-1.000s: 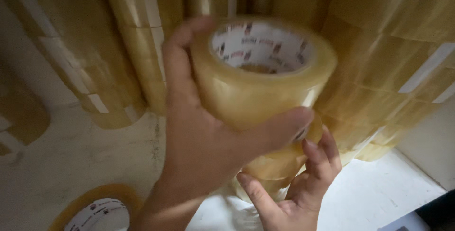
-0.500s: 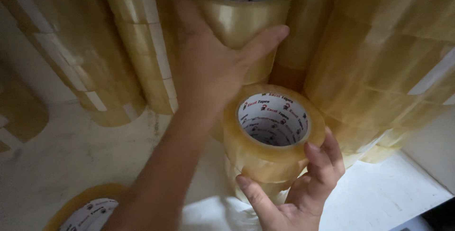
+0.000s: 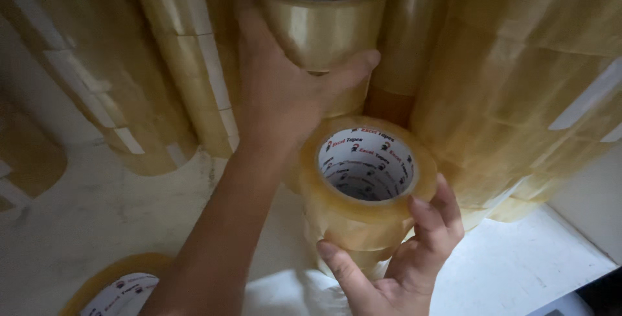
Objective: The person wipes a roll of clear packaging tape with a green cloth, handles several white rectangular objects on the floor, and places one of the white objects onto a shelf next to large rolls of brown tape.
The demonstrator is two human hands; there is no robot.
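Observation:
My left hand (image 3: 278, 95) reaches forward and grips a clear tape roll (image 3: 321, 21), thumb on its right side and fingers behind it. That roll sits on top of another roll at the back, among tall tape stacks. My right hand (image 3: 402, 270) cups a second clear tape roll (image 3: 359, 215) with a white printed core. This roll tops a short stack standing on the white surface, and my thumb and fingers press its lower side.
Tall columns of clear tape rolls stand at the back left (image 3: 175, 63) and fill the right side (image 3: 518, 82). A single roll (image 3: 120, 290) lies flat at the bottom left. The white shelf surface (image 3: 525, 264) runs to an edge at the lower right.
My left hand carried its roll away from the stack by my right hand, up and back onto a rear stack. My right hand stayed on the short stack.

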